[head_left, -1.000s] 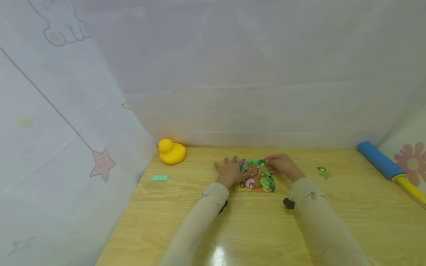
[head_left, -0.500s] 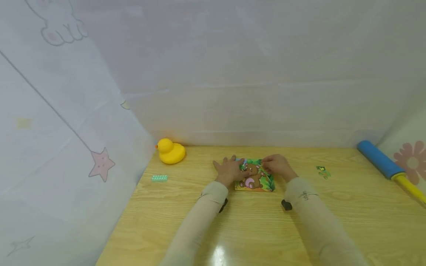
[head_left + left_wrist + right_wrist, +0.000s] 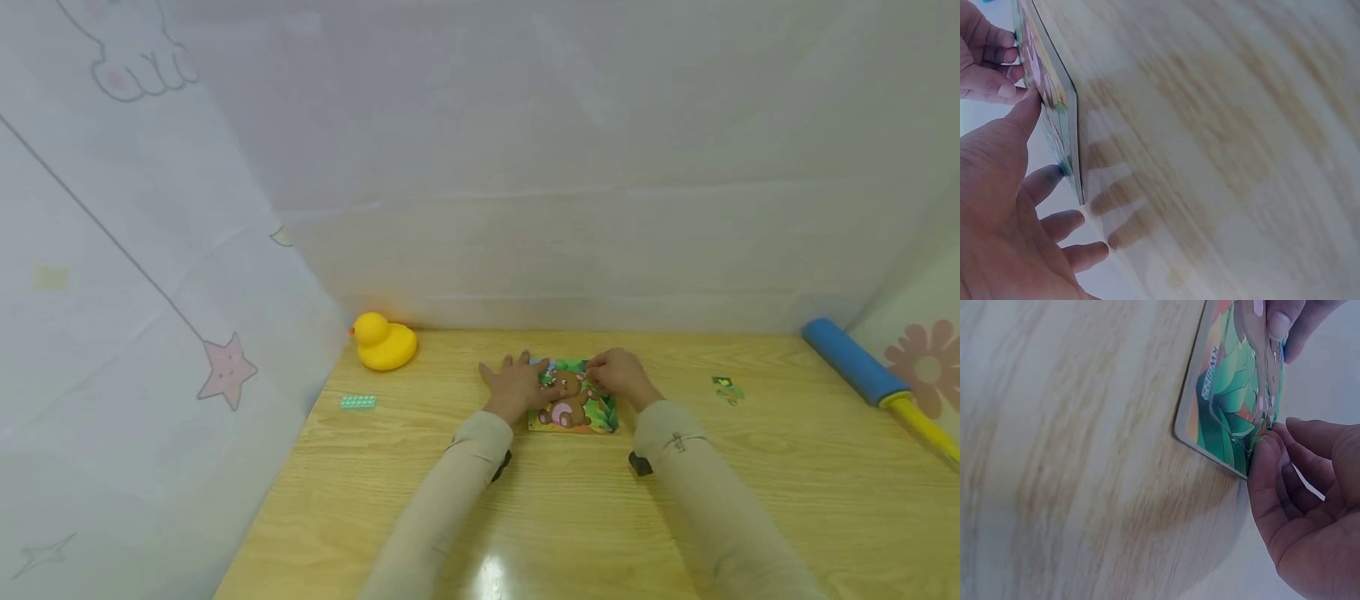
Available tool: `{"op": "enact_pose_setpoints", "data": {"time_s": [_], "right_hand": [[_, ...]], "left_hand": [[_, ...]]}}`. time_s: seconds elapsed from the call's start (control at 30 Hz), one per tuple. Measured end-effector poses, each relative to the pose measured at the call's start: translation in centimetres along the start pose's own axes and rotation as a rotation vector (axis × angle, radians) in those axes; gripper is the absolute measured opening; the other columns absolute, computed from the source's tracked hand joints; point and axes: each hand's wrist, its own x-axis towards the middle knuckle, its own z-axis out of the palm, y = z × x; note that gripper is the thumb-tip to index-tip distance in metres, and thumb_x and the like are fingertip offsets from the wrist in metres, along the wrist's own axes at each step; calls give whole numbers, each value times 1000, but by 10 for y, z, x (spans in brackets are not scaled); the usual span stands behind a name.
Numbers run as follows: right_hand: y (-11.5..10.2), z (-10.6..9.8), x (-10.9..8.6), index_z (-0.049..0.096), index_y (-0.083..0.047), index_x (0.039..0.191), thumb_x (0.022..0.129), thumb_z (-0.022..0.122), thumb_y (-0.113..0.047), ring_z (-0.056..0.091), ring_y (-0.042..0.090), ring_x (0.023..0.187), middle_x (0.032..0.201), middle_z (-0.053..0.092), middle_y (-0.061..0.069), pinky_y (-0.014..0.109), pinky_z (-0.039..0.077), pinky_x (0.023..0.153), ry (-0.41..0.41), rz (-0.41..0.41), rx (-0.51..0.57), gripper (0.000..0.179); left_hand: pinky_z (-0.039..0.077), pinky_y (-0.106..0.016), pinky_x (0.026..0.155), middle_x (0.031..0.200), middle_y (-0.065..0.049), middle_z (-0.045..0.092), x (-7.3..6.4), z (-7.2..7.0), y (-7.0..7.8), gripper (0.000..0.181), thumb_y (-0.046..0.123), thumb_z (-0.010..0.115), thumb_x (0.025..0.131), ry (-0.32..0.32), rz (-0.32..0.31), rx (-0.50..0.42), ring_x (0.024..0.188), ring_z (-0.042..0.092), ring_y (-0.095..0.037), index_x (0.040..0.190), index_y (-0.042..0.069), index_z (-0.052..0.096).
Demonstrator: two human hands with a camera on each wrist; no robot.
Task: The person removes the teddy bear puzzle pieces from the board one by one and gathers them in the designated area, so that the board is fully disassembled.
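Observation:
A picture puzzle with a brown bear and green leaves lies flat on the wooden table. My left hand rests on its left part, fingers spread; in the left wrist view its thumb presses the picture near the edge. Over the upper right part is my right hand. In the right wrist view its curled fingers meet at a puzzle piece, mostly hidden by the fingertips. Puzzle pieces with green and yellow print lie to the right of that hand.
A yellow rubber duck stands at the back left, and a small mint-green dotted strip lies in front of it. On the far right is a blue foam tube with a yellow handle. Printed cloth walls bound the table.
My right hand has moved slightly left, further in over the puzzle's upper right part. My left hand stays spread in the same place on the puzzle.

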Motion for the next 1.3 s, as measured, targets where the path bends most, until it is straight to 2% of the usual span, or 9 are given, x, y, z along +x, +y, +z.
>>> {"op": "enact_pose_setpoints", "data": {"time_s": [0.13, 0.3, 0.53, 0.77, 0.87, 0.9, 1.03, 1.13, 1.3], "right_hand": [[-1, 1, 0, 68, 7, 124, 99, 53, -11, 51, 11, 56, 65, 64, 9, 25, 45, 60, 5, -3, -5, 34], [1, 2, 3, 69, 5, 124, 101, 52, -13, 48, 10, 53, 58, 58, 2, 25, 44, 61, 4, -9, -33, 34], [5, 2, 6, 72, 3, 120, 101, 50, -14, 44, 10, 50, 53, 51, -1, 26, 43, 61, -10, -2, -4, 33], [7, 3, 9, 72, 2, 87, 100, 49, -12, 36, 11, 47, 49, 40, -4, 26, 38, 55, -7, 5, 48, 29], [5, 3, 8, 73, 4, 93, 101, 48, -11, 43, 13, 51, 55, 49, 1, 26, 41, 55, 0, 25, 79, 30], [4, 2, 8, 74, 5, 101, 102, 48, -11, 47, 14, 54, 59, 54, 4, 26, 43, 56, 4, 35, 88, 30], [1, 2, 7, 72, 8, 114, 103, 49, -10, 63, 14, 66, 82, 70, 14, 27, 54, 61, 24, 69, 139, 31], [2, 3, 8, 71, 9, 115, 102, 51, -10, 68, 13, 69, 91, 73, 18, 28, 60, 64, 32, 85, 186, 30], [1, 3, 4, 70, 10, 116, 102, 52, -8, 68, 12, 70, 94, 73, 21, 28, 62, 66, 27, 99, 295, 29]], "left_hand": [[18, -76, 116, 168, 2, 30, -1, 0, 0, 75, 77, 55, 88, -6, -1, 2, 154, 29, -32, 154, 47, 38], [16, -76, 116, 168, 0, 29, -3, 0, -1, 75, 77, 53, 89, -9, 1, -8, 155, 28, -31, 155, 45, 36], [15, -75, 118, 168, -3, 30, -3, 1, -2, 76, 76, 53, 89, 1, 2, -22, 156, 26, -32, 156, 44, 36], [14, -73, 119, 168, -3, 30, -2, 3, -2, 75, 75, 56, 89, 3, 2, -41, 155, 27, -32, 155, 45, 36], [14, -73, 119, 167, -3, 31, -3, 2, -1, 74, 73, 58, 89, 10, 6, -55, 155, 28, -33, 154, 45, 38], [14, -73, 119, 167, -3, 31, -4, 1, -1, 74, 73, 58, 89, 11, 9, -60, 155, 28, -33, 155, 44, 39], [12, -74, 119, 167, -4, 31, -5, 1, 0, 73, 71, 57, 91, 14, 15, -66, 155, 27, -33, 155, 43, 38], [12, -74, 119, 167, -4, 31, -5, 0, 0, 73, 72, 56, 91, 15, 15, -67, 155, 27, -33, 155, 42, 39], [12, -74, 119, 167, -3, 31, -4, 1, -1, 73, 72, 56, 91, 8, 12, -53, 155, 27, -32, 155, 42, 38]]}}
